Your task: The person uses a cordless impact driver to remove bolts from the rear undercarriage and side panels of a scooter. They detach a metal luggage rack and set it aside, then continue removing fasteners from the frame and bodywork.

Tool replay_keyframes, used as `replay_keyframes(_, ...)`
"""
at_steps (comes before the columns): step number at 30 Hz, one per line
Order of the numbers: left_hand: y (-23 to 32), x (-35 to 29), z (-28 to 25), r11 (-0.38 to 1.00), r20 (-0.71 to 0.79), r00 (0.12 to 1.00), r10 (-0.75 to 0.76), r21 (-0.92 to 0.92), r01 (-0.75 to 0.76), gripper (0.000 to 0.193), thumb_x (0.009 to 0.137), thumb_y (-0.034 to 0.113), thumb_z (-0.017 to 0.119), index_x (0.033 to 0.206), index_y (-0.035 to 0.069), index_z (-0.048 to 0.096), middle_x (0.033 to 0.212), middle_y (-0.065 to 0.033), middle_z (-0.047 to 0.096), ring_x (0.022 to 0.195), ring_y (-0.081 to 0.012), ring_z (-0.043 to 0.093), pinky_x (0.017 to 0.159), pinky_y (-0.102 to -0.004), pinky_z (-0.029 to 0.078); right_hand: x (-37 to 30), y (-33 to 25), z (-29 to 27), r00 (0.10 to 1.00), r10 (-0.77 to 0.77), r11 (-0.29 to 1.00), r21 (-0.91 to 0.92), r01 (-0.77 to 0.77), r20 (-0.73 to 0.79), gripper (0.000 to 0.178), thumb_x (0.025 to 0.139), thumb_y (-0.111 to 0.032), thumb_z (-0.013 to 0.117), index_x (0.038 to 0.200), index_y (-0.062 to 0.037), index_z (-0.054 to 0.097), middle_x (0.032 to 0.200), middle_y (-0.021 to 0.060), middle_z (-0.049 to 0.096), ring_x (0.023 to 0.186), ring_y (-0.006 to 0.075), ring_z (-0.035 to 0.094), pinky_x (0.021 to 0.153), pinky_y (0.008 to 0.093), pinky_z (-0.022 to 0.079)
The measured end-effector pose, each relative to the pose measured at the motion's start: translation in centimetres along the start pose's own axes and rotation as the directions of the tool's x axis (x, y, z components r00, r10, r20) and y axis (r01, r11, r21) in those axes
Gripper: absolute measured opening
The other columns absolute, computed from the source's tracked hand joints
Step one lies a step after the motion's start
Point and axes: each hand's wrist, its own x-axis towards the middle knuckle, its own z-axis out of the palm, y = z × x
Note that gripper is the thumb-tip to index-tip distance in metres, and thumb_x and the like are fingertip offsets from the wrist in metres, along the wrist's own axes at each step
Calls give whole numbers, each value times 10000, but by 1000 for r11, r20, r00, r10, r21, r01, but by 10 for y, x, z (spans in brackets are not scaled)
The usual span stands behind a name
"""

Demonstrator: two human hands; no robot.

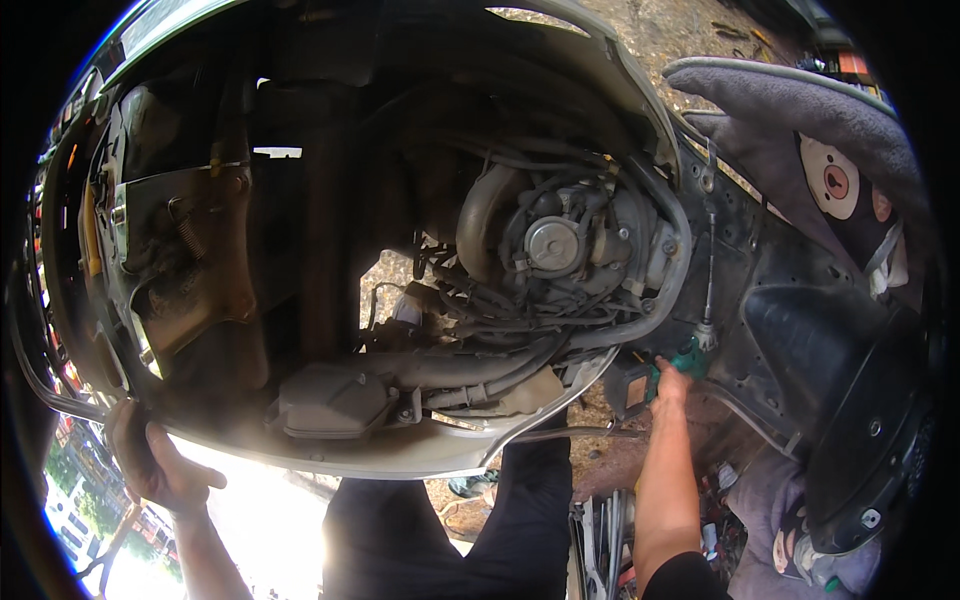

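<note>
My right hand (672,384) is wrapped around the grip of a green and black cordless power driver (690,357). A long thin metal extension (711,270) runs from its nose away from me to a fastener spot on the black panel (790,255). My left hand (165,462) is at the lower left, fingers curled around the end of a metal bar (75,405), thumb sticking out. Between my hands lies the opened scooter body (400,462), its pale rim nearest me. Inside sits a dusty engine with a round metal cover (553,245), hoses and wires.
A black air-filter box (332,402) sits inside the near rim. Grey plush cloth with a cartoon face (790,90) covers the seat part at the far right. A black curved plastic part (870,440) stands at the right. Several tools (600,545) lie below, beside my legs.
</note>
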Motion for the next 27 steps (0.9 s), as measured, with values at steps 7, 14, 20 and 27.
replay_keyframes(7, 4, 4, 2, 998, 15, 999, -50, -25, 50, 268, 904, 143, 495, 1069, -48, 585, 1060, -159, 593, 999, -294, 576, 891, -394, 460, 12, 12, -13, 995, 68, 986, 147, -79, 77, 410, 760, 19, 661, 1155, -6, 554, 1026, 129, 638, 886, 291, 654, 788, 399, 546)
replay_keyframes(14, 23, 17, 3, 981, 27, 996, -89, -169, 92, 252, 888, 125, 525, 1058, -53, 577, 1011, -183, 562, 947, -322, 554, 827, -412, 448, -88, 1, -48, 917, 256, 897, 278, -344, 306, 224, 762, -60, 678, 954, -39, 565, 806, 100, 631, 700, 261, 656, 670, 409, 582)
replay_keyframes(20, 14, 24, -7, 920, 40, 990, 134, -375, -109, 342, 702, 48, 620, 1041, -2, 603, 925, -172, 577, 798, -312, 558, 686, -400, 454, -237, 18, -84, 911, 260, 905, 247, -345, 321, 230, 759, -138, 709, 907, -72, 546, 719, 57, 598, 634, 217, 636, 600, 367, 558)
replay_keyframes(27, -3, 22, -11, 803, 7, 949, 315, -534, -263, 388, 634, 81, 659, 1018, 48, 617, 854, -131, 575, 688, -281, 571, 564, -356, 467, -376, 34, -71, 877, 70, 914, 321, -247, 476, 256, 754, -127, 707, 909, -57, 516, 716, 64, 562, 626, 209, 596, 639, 377, 552)
